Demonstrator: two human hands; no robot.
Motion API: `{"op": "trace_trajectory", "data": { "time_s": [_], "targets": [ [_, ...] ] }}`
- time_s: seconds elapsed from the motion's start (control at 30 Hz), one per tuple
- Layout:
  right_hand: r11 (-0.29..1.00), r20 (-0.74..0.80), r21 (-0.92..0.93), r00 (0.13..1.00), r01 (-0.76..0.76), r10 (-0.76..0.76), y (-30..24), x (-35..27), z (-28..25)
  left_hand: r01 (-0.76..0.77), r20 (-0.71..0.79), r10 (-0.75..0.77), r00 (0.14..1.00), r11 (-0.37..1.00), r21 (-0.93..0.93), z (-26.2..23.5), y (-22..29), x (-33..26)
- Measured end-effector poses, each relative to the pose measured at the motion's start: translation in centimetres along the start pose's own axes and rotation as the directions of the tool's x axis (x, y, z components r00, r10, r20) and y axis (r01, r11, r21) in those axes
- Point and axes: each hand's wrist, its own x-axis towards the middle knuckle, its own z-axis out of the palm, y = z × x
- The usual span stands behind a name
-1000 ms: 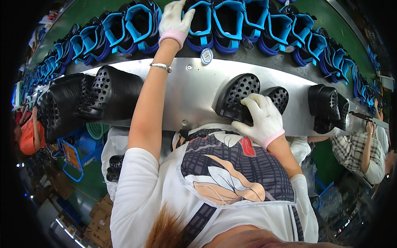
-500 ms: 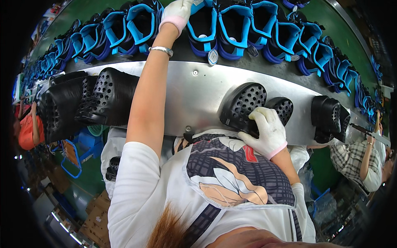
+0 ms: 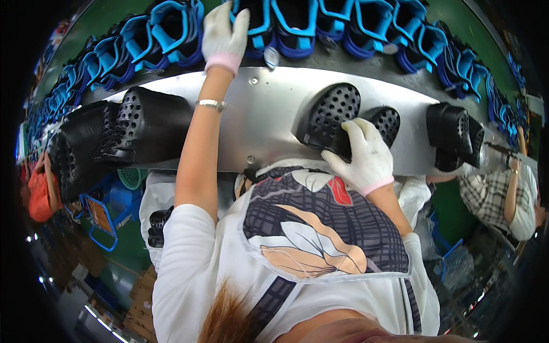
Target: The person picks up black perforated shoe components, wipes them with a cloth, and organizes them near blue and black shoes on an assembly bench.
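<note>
My left hand (image 3: 225, 35), in a white glove with a pink cuff, is raised at the near edge of a row of black shoes with bright blue linings (image 3: 295, 28). Its thumb stands apart from the fingers, and no object shows in it; the fingertips come close to a shoe. My right hand (image 3: 366, 155), gloved the same way, has its thumb and fingers around the near end of a black perforated shoe last (image 3: 336, 108) on the metal shelf (image 3: 260, 114). A second, smaller-looking black last (image 3: 387, 123) lies just beyond those fingers.
More black lasts (image 3: 151, 128) stand at the shelf's left, and another group (image 3: 452, 134) is at its right. Paper tags (image 3: 271, 57) hang from some shoes. A co-worker in a checked top (image 3: 486, 191) is at the right, and a person in orange (image 3: 43, 191) at the left.
My left hand has drawn back from the shoes toward me, and its fingers now show. The whole view has shifted a little. My right hand keeps its place on the last.
</note>
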Motion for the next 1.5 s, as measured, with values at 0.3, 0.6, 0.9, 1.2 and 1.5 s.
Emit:
{"op": "trace_trajectory", "data": {
  "time_s": [0.3, 0.6, 0.9, 1.2, 1.5],
  "targets": [
    [0.994, 0.008, 0.074, 0.997, -0.079, 0.078, 0.4, -0.7, -0.9, 0.063, 0.197, -0.009, 0.98, 0.961, -0.269, -4.9, 5.0, -7.7],
    [0.924, -0.114, 0.328, 0.979, 0.198, -0.17, -1.8, 0.8, -5.6, 0.893, 0.893, 0.002, 0.45, -0.031, -0.45, -6.2, 11.7, -7.9],
    [0.895, 0.092, 0.431, 0.982, 0.112, -0.168, -2.6, 3.9, -3.2, 0.774, 0.807, -0.094, 0.583, -0.238, -0.587, -6.6, 10.5, -8.3],
    [0.931, 0.207, 0.362, 0.978, -0.046, -0.032, -5.1, 6.6, -1.6, 0.551, 0.447, -0.368, 0.815, 0.253, -0.795, -5.7, 8.7, -8.2],
    [0.986, 0.083, 0.157, 0.994, 0.053, -0.066, -5.7, 10.1, -2.7, 0.372, 0.255, -0.274, 0.927, 0.616, -0.694, -6.0, 5.5, -5.3]
  ]
}}
